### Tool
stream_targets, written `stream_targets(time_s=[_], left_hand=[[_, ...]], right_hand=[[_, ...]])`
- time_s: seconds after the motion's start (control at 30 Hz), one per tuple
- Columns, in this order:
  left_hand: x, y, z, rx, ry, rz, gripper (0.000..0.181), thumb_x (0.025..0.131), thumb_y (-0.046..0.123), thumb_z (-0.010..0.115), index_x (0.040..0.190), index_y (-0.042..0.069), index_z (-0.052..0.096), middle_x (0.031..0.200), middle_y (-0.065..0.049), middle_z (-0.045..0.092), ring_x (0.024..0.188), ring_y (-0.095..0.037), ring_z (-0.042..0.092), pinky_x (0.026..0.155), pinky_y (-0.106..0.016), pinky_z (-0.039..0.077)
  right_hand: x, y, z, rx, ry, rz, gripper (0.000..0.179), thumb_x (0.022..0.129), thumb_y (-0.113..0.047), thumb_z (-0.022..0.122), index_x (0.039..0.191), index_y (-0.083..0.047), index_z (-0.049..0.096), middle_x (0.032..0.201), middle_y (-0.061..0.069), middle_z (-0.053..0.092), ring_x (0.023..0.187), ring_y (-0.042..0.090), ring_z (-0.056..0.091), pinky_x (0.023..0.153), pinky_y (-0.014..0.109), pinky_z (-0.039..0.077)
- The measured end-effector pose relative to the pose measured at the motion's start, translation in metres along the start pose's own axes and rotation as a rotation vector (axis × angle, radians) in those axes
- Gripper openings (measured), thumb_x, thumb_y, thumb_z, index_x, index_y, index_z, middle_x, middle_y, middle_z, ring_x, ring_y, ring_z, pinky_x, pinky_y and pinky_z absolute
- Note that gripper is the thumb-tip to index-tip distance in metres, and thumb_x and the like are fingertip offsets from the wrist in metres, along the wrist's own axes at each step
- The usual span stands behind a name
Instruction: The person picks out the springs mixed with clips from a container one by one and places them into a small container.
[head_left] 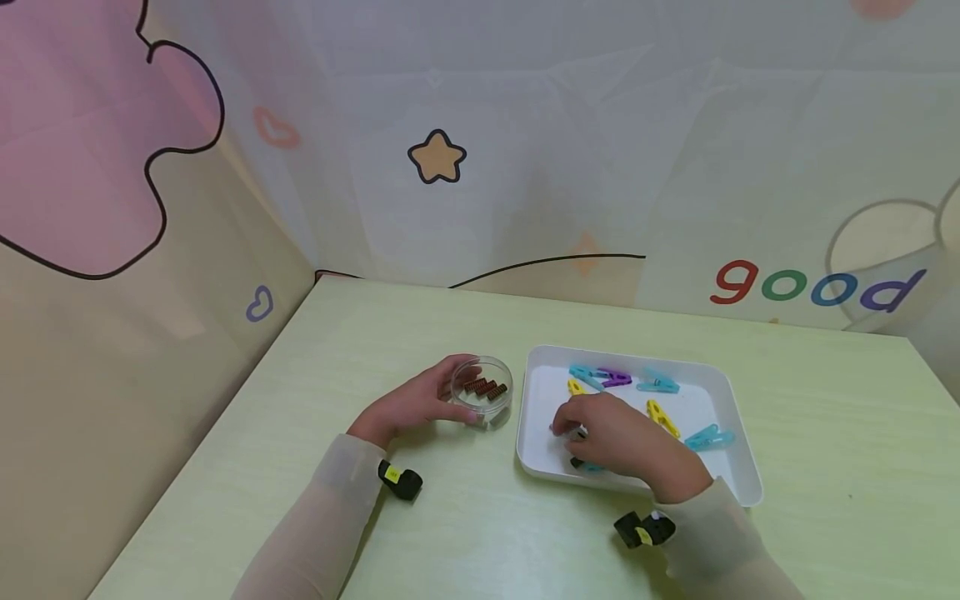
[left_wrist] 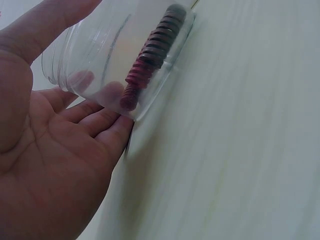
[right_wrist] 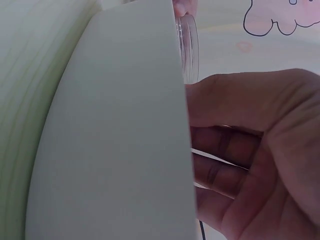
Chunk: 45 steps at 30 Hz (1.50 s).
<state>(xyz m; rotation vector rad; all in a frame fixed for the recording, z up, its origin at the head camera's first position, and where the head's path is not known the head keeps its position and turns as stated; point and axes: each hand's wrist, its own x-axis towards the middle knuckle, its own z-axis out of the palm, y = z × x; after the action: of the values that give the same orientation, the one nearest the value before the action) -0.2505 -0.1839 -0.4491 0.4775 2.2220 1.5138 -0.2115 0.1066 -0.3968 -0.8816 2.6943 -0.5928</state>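
My left hand (head_left: 420,400) holds a clear round jar (head_left: 483,367) from its left side, thumb in front and fingers behind. Several dark red-brown coil springs (head_left: 487,387) lie at the bottom of the jar; in the left wrist view the springs (left_wrist: 150,55) show ribbed coils. My right hand (head_left: 618,437) reaches down into a white tray (head_left: 540,379), fingers bent around small dark bits near its left front. In the right wrist view the tray wall (right_wrist: 115,125) hides those fingertips, so I cannot tell what they grip.
Plastic clothespins are spread in the tray: a purple one (head_left: 617,378), light blue ones (head_left: 708,438) and yellow ones (head_left: 663,418). The pale table (head_left: 420,533) runs back to a printed cloth wall (head_left: 525,167).
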Motion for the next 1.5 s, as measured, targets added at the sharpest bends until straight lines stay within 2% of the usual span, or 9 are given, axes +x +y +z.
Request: stream_targets(time_s=[0.2,0.43,0.7,0.97,1.13,1.5], left_hand=[[0.0,-0.001,-0.0004,-0.003,-0.003,-0.007,0.082,0.069,0.031,0.078,0.135,0.031,0.03,0.143,0.003,0.038,0.135,-0.01,0.03,0.113,-0.036,0.023],[-0.0004,-0.0011,-0.0001,-0.005,-0.007,-0.005,0.081,0.069,0.031,0.078,0.135,0.031,0.03,0.143,0.003,0.038,0.135,-0.01,0.03,0.113,-0.036,0.023],[0.0008,-0.0018,-0.0004,-0.001,-0.008,-0.003,0.081,0.069,0.031,0.078,0.134,0.031,0.03,0.143,0.002,0.038,0.135,-0.01,0.031,0.113,-0.036,0.023],[0.0013,-0.0012,-0.0004,0.009,0.0,0.011,0.081,0.07,0.031,0.078,0.135,0.029,0.03,0.143,0.0,0.038,0.134,-0.012,0.032,0.112,-0.037,0.025],[0.0013,-0.0009,-0.0007,0.008,0.0,0.01,0.081,0.07,0.031,0.078,0.135,0.029,0.03,0.143,0.0,0.038,0.135,-0.011,0.031,0.113,-0.037,0.024],[0.0015,-0.0029,-0.0012,0.01,0.0,-0.001,0.081,0.069,0.032,0.078,0.135,0.03,0.03,0.143,0.001,0.037,0.135,-0.01,0.03,0.113,-0.036,0.024]], right_hand=[[-0.0001,0.0002,0.0017,-0.025,-0.018,-0.006,0.016,0.075,-0.008,0.064,0.086,-0.019,0.067,0.085,-0.011,0.064,0.078,0.008,0.055,0.075,0.028,0.049],[-0.0007,-0.0016,0.0017,-0.034,-0.049,0.048,0.013,0.075,-0.01,0.067,0.083,-0.021,0.067,0.089,-0.012,0.065,0.08,0.005,0.056,0.079,0.027,0.049],[-0.0018,-0.0032,0.0009,-0.033,-0.084,0.064,0.012,0.076,-0.009,0.069,0.078,-0.02,0.064,0.074,-0.013,0.058,0.071,0.008,0.049,0.074,0.027,0.046],[-0.0019,-0.0036,0.0007,-0.026,-0.102,0.087,0.013,0.076,-0.009,0.069,0.079,-0.02,0.065,0.075,-0.012,0.059,0.072,0.009,0.049,0.076,0.027,0.047],[-0.0008,-0.004,0.0013,-0.023,-0.114,0.123,0.012,0.077,-0.01,0.069,0.079,-0.021,0.065,0.075,-0.012,0.059,0.073,0.01,0.049,0.079,0.029,0.048],[-0.0012,-0.0045,0.0033,-0.029,-0.151,0.144,0.011,0.079,-0.011,0.068,0.081,-0.022,0.067,0.077,-0.011,0.06,0.076,0.011,0.05,0.082,0.032,0.048]])
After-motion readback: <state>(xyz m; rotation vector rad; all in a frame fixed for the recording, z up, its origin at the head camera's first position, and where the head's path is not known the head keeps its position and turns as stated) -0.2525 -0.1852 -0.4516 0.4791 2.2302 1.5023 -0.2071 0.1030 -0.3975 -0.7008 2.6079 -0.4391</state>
